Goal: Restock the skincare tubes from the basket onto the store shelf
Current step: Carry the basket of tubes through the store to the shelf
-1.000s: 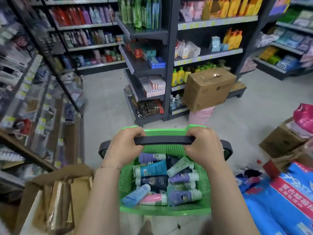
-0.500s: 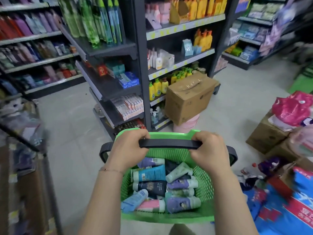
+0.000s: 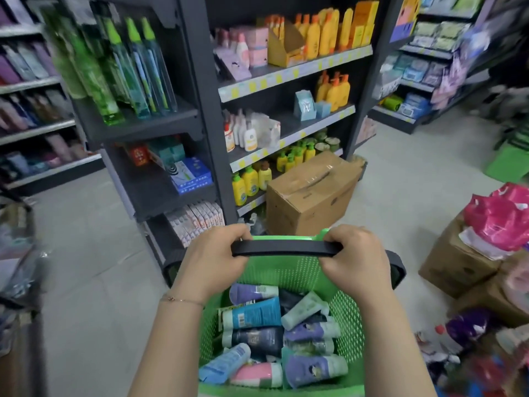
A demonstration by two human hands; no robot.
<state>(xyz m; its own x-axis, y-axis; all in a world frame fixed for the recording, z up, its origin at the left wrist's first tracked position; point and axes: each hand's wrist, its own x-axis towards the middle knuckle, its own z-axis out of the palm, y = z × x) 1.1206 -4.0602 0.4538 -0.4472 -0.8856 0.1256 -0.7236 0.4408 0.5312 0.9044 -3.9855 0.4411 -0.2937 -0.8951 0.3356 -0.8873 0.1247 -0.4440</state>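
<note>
Change over the last second: the camera has swung right and closed in. The dark shelf unit [image 3: 200,90] with yellow bottles [image 3: 333,88] now fills the centre, the cardboard box [image 3: 310,193] at its foot looms larger, and the left-aisle racks have slid out of view. The grips haven't moved: left grip [image 3: 214,262] and right grip [image 3: 355,259] are still both clenched round the black handle [image 3: 283,249] of the green basket [image 3: 347,316], which is carried in front of the body.

My read is that this is still transit and no restocking has started. I can't tell which shelf is the target. One grip has to come off the handle, or the basket has to go down, before any tube can be picked.

Skincare tubes [image 3: 274,333]: all in the basket, lying flat in a loose pile, caps mostly pointing right.
- teal-blue tube [image 3: 253,313] near the top
- dark navy tube [image 3: 257,339] below it
- pink tube [image 3: 257,374] at the near edge
- purple tube [image 3: 312,368] just beside the pink one
- pale green tube [image 3: 303,310] lying slantwise

The pile looks the same as before.
</note>
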